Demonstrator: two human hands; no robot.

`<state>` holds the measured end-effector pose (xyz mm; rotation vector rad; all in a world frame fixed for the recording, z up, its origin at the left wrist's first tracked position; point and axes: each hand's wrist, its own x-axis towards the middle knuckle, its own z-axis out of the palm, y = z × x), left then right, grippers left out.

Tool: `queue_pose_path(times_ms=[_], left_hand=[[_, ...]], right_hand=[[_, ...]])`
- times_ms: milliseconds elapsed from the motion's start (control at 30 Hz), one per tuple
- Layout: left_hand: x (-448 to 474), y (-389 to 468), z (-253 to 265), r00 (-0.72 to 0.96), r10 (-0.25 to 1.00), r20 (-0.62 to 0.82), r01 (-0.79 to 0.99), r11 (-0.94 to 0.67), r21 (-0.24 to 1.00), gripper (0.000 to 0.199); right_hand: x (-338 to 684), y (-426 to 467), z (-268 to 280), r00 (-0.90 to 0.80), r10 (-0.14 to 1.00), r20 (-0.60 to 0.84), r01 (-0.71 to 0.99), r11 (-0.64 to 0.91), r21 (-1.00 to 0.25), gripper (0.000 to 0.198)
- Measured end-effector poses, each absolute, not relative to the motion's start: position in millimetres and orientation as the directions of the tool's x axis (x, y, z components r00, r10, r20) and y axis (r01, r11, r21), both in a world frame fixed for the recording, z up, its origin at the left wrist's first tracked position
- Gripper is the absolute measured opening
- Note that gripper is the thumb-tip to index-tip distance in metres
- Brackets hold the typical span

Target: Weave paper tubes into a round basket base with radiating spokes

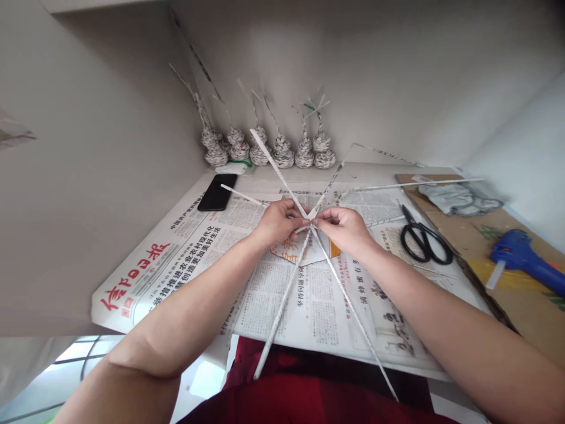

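Several rolled paper sticks [282,315] cross at one point and fan out like spokes over the newspaper [282,294]. My left hand [282,222] pinches the sticks just left of the crossing. On its right side, my right hand [343,227] pinches them too, thumb and fingertips nearly meeting those of the left. The exact grip at the centre is partly hidden by the fingers. Beneath the crossing lies a printed piece of card [315,254] with orange lettering. Two of the sticks reach over the front edge of the table.
Several woven paper gourds [282,153] with upright stems stand along the back wall. A black phone [218,192] lies at the left. To the right are black-handled scissors [424,242], a cardboard sheet [485,247], a grey cloth [459,198] and a blue glue gun [527,259].
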<state>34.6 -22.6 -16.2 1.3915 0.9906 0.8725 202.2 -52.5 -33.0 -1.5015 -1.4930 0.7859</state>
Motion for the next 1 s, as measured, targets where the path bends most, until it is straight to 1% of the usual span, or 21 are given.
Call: queue_pose_path(times_ms=[200, 333, 533, 667, 833, 1000], left_hand=[[37, -21, -19, 0.356, 0.932, -0.069, 0.017, 0.068, 0.998, 0.016], [38, -20, -22, 0.348, 0.935, -0.071, 0.044, 0.060, 0.997, 0.019], [38, -18, -26, 0.350, 0.934, -0.066, 0.052, 0.051, 0.997, 0.022], [38, -19, -26, 0.359, 0.931, -0.062, 0.046, 0.049, 0.998, 0.020], [39, -20, -24, 0.377, 0.924, -0.060, 0.037, 0.050, 0.998, 0.018], [39, -20, -25, 0.374, 0.924, -0.081, 0.001, 0.087, 0.996, 0.015]], right_hand=[[203, -51, -38, 0.110, 0.987, 0.119, 0.434, 0.060, -0.899, 0.016], [203, -51, -40, 0.114, 0.988, 0.100, 0.417, 0.044, -0.908, 0.017], [202, -50, -34, 0.117, 0.990, 0.083, 0.478, 0.017, -0.878, 0.012], [202, -51, -31, 0.124, 0.990, 0.073, 0.490, 0.003, -0.872, 0.011], [202, -52, -30, 0.113, 0.990, 0.081, 0.461, 0.020, -0.887, 0.012], [200, -53, -26, 0.133, 0.990, 0.051, 0.488, -0.021, -0.872, 0.011]])
